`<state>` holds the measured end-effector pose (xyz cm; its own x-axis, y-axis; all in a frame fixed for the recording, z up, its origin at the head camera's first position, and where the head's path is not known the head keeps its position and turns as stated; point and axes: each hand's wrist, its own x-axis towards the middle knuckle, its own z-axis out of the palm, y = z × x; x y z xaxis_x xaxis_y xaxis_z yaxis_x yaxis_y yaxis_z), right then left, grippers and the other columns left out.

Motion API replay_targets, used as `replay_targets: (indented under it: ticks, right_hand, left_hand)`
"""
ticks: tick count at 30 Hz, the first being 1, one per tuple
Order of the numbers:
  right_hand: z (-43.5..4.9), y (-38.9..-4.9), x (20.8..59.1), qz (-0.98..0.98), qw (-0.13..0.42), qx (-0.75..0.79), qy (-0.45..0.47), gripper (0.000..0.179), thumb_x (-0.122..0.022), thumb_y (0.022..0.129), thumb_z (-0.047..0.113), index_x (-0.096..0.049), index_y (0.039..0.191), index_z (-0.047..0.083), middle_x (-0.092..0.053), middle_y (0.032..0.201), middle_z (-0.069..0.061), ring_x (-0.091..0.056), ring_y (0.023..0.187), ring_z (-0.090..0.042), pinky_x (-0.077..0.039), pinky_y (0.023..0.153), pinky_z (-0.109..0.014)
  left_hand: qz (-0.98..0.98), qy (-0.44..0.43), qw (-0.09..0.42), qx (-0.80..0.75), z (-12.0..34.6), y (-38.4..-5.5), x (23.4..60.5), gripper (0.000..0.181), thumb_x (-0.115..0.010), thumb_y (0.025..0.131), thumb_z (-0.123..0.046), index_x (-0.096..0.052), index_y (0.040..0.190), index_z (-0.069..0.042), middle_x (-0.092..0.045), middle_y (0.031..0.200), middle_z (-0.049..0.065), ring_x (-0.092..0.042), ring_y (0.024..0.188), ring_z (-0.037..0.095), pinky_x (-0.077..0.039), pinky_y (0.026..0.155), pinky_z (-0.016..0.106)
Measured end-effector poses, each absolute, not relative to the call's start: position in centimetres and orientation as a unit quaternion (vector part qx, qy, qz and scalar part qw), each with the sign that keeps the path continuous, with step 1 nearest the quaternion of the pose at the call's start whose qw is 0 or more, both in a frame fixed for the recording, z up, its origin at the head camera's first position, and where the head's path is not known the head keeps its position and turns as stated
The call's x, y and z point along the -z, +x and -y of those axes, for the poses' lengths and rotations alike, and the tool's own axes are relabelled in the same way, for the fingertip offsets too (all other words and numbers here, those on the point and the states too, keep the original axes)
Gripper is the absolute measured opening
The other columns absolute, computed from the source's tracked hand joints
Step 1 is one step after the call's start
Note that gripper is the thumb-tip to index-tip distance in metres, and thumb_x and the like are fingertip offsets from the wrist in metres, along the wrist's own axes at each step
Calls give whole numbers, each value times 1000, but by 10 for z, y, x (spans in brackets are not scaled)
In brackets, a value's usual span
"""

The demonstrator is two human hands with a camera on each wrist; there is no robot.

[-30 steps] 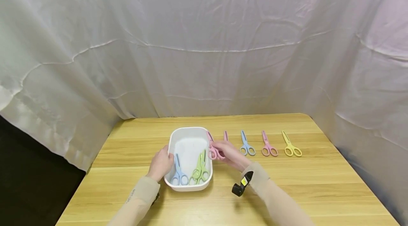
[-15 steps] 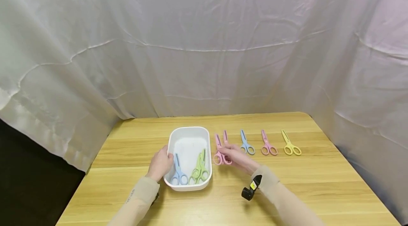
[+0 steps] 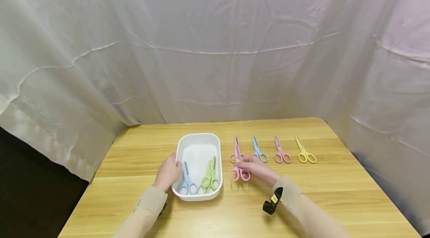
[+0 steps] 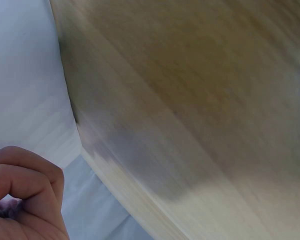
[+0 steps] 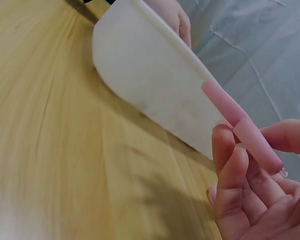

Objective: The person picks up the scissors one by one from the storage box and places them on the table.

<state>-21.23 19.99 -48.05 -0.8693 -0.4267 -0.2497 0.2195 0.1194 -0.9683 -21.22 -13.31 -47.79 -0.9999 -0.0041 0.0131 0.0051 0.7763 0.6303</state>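
Observation:
My left hand [image 3: 168,172] grips the left rim of a white bin [image 3: 196,198]. A blue pair of scissors [image 3: 186,172] and overlapping green scissors [image 3: 209,178] lie inside it. To the right of the bin, my right hand [image 3: 258,168] pinches pink scissors [image 3: 237,155] by their handle area, blades pointing away from me. They overlap, in the head view, a second pink pair [image 3: 236,141] lying just behind. The right wrist view shows the held scissors' pink handle [image 5: 253,143] edge-on between thumb and fingers, raised off the wood.
Further right along the table [image 3: 268,212] lie blue scissors [image 3: 256,146], pink scissors [image 3: 278,147] and yellow scissors [image 3: 301,147] in a row. A grey curtain [image 3: 208,81] hangs behind the table's far edge and along its sides.
My right hand has carried the pink scissors from over the bin's right rim to the right and slightly toward me. The left hand stays on the bin.

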Motion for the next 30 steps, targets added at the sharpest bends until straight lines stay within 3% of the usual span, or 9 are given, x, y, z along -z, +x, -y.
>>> replay_targets:
  ticks: [8,30]
  right_hand:
    - [-212,-206,487,-725,248,636,-90,15,-59,98,15,-63,99,0,-62,77,5,-54,65,-3,-49,58,-14]
    - [-227,-191,495,-733,289,609,-96,14,-63,95,13,-66,94,-1,-69,74,3,-60,62,-1,-53,56,-13]
  left_hand:
    - [942,1,2,335,134,-212,479,53,-44,99,-11,-40,148,9,-58,133,37,-70,103,46,-65,65,41]
    - [941,3,5,338,133,-213,478,53,-45,99,-12,-41,148,7,-58,134,36,-69,105,46,-66,67,43]
